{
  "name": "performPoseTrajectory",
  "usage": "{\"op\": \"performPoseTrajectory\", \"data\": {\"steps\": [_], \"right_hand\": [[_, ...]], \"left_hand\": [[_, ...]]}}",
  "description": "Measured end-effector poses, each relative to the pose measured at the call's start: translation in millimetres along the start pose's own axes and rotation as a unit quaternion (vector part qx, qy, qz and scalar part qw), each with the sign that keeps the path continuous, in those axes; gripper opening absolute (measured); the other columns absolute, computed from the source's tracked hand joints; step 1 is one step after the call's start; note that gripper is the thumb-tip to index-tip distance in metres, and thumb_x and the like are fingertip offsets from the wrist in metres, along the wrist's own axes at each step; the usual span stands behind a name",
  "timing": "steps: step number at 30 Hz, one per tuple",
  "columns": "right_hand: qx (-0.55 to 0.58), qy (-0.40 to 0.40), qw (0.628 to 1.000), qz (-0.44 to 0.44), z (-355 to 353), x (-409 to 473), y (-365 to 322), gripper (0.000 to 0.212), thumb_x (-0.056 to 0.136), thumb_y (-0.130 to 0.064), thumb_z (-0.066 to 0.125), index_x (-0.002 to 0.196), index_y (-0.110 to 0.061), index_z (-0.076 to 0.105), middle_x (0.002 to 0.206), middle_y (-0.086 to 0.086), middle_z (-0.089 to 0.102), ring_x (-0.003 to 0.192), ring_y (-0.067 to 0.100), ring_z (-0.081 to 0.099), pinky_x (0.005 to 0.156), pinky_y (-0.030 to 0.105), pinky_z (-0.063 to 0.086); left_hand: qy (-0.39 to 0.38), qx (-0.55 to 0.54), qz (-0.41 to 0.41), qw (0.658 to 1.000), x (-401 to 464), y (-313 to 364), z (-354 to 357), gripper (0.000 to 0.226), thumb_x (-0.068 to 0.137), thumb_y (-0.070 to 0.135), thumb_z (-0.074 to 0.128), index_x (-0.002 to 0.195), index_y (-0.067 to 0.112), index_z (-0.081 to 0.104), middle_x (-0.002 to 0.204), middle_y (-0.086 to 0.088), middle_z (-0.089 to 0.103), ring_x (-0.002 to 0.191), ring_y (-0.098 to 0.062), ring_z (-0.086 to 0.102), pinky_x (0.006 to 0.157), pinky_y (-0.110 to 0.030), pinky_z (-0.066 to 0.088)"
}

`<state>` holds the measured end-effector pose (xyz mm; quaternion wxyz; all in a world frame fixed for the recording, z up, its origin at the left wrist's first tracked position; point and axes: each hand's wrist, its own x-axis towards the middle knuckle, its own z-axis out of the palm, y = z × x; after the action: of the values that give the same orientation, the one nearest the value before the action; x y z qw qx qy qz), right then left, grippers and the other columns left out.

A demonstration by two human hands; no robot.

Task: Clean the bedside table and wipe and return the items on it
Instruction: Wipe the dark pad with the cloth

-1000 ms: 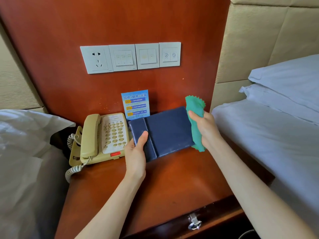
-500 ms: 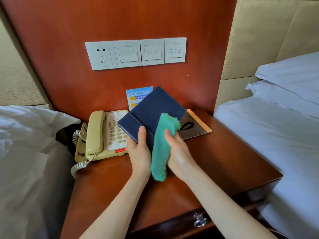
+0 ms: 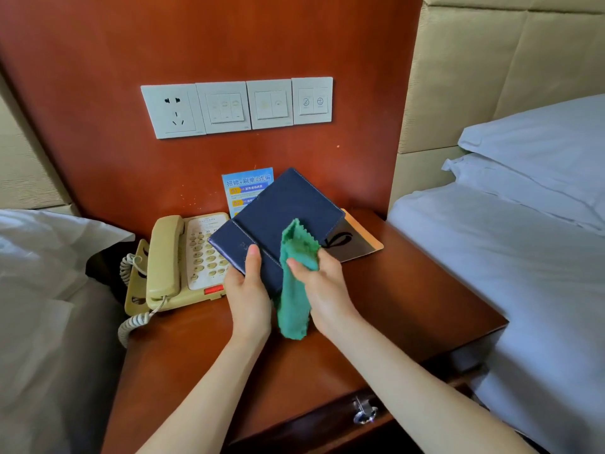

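Note:
My left hand (image 3: 248,296) grips the near corner of a dark blue folder (image 3: 284,214), holding it tilted up above the wooden bedside table (image 3: 409,296). My right hand (image 3: 322,286) holds a green cloth (image 3: 294,283) against the folder's lower face; the cloth hangs down between my hands. A beige telephone (image 3: 176,267) with a coiled cord sits at the table's left back. A brown card with an orange edge (image 3: 353,244) lies flat behind the folder. A blue notice card (image 3: 244,185) leans on the wall panel, partly hidden by the folder.
White beds flank the table, left (image 3: 39,290) and right (image 3: 523,257). A socket and switch panel (image 3: 235,106) is on the red-brown wall. A drawer with a metal handle (image 3: 363,412) is under the table's front edge.
The folder went from lying low and flat a second ago to lifted and tilted. My right hand moved with the cloth from the folder's right edge to its lower middle. Little has moved since half a second ago.

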<state>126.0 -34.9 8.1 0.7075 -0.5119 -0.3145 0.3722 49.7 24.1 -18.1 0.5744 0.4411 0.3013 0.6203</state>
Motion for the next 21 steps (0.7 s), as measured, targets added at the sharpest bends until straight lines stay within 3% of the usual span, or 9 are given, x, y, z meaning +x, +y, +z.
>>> {"op": "performPoseTrajectory", "data": {"steps": [2, 6, 8, 11, 14, 17, 21], "right_hand": [[-0.026, 0.038, 0.999, -0.014, -8, 12, -12, 0.02, 0.088, -0.004, 0.063, 0.106, -0.011, 0.064, 0.104, 0.007, 0.071, 0.097, 0.021, 0.067, 0.089, 0.036, 0.054], [-0.006, 0.133, 0.991, 0.004, -32, 36, -38, 0.017, 0.093, -0.017, 0.06, 0.109, -0.019, 0.06, 0.108, 0.003, 0.065, 0.101, 0.022, 0.063, 0.088, 0.041, 0.054], [-0.01, 0.107, 0.994, 0.013, -25, 21, -25, 0.019, 0.09, -0.015, 0.063, 0.108, -0.019, 0.061, 0.106, 0.002, 0.067, 0.097, 0.02, 0.065, 0.083, 0.037, 0.055], [0.004, 0.018, 1.0, 0.004, -7, -6, -2, 0.027, 0.082, 0.005, 0.065, 0.104, -0.011, 0.064, 0.099, 0.008, 0.072, 0.089, 0.02, 0.069, 0.075, 0.028, 0.055], [0.013, 0.066, 0.998, -0.016, -22, 10, -25, 0.028, 0.081, 0.007, 0.064, 0.105, -0.006, 0.062, 0.104, 0.016, 0.07, 0.092, 0.027, 0.067, 0.084, 0.041, 0.055], [0.003, 0.135, 0.991, -0.006, -55, 33, -55, 0.02, 0.088, -0.008, 0.065, 0.107, -0.016, 0.062, 0.111, 0.011, 0.066, 0.098, 0.027, 0.065, 0.089, 0.045, 0.054], [-0.015, 0.066, 0.998, 0.015, -52, 9, -29, 0.029, 0.084, -0.006, 0.069, 0.109, -0.019, 0.065, 0.1, 0.001, 0.072, 0.094, 0.023, 0.069, 0.078, 0.037, 0.057]], "left_hand": [[0.001, 0.004, 0.004, 1.0, 0, 0, -1, 0.018, 0.096, 0.034, 0.056, 0.106, 0.021, 0.063, 0.093, 0.01, 0.075, 0.088, -0.007, 0.071, 0.065, -0.016, 0.053], [-0.002, 0.025, 0.012, 1.0, -3, 0, 5, 0.042, 0.085, 0.048, 0.058, 0.118, 0.022, 0.057, 0.099, 0.012, 0.07, 0.089, -0.002, 0.068, 0.064, -0.012, 0.051], [-0.001, 0.026, 0.01, 1.0, -4, 0, 4, 0.04, 0.088, 0.046, 0.058, 0.119, 0.021, 0.057, 0.101, 0.011, 0.071, 0.091, -0.003, 0.068, 0.066, -0.014, 0.053], [-0.02, 0.014, 0.006, 1.0, -1, 0, -2, 0.034, 0.093, 0.038, 0.057, 0.117, 0.015, 0.062, 0.104, 0.004, 0.074, 0.096, -0.014, 0.069, 0.075, -0.024, 0.056], [-0.021, 0.044, 0.024, 0.999, 0, 1, -4, 0.029, 0.096, 0.037, 0.055, 0.117, 0.018, 0.061, 0.103, 0.007, 0.073, 0.094, -0.009, 0.069, 0.069, -0.015, 0.052], [-0.053, 0.062, 0.026, 0.996, -1, 1, -2, 0.039, 0.093, 0.041, 0.056, 0.125, 0.019, 0.056, 0.108, 0.008, 0.07, 0.095, -0.004, 0.068, 0.068, -0.012, 0.051], [-0.078, 0.075, 0.018, 0.994, 1, 3, -3, 0.038, 0.095, 0.039, 0.055, 0.126, 0.02, 0.056, 0.11, 0.008, 0.07, 0.097, -0.005, 0.068, 0.069, -0.012, 0.052]]}}
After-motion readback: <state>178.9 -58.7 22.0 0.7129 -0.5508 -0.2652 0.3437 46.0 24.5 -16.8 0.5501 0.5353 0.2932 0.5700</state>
